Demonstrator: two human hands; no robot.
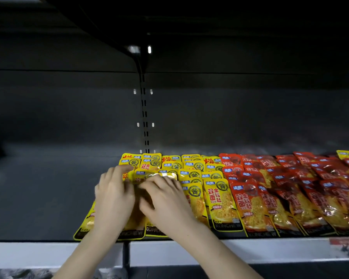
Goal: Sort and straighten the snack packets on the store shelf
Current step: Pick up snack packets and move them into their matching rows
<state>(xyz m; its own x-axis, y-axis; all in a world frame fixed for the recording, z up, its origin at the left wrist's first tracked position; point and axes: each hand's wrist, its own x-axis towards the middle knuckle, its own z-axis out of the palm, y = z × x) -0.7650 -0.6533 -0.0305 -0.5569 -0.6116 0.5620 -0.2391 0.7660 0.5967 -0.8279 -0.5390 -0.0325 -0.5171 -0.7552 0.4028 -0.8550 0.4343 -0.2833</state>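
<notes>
**Both hands down on the yellow packets**

Head cam, only view here. Lower middle of the frame: the left hand (114,200) and right hand (165,200) are side by side, both lying palm-down over the yellow snack packets (220,206) at the left end of the row. Fingers are blurry, so honestly can't tell whether either hand is pinching a packet or just pressing flat on the pile. A shiny packet top (165,175) pokes out just above the right hand's fingertips.

The yellow ones lie in overlapping columns across the centre, bottoms at the shelf's front edge (250,248). Right of them, touching, are the red snack packets (290,198), running to the right edge and looking more skewed. One stray yellow packet (348,154) sits at the far right behind the reds. The left part of the dark shelf (38,188) is bare.
</notes>
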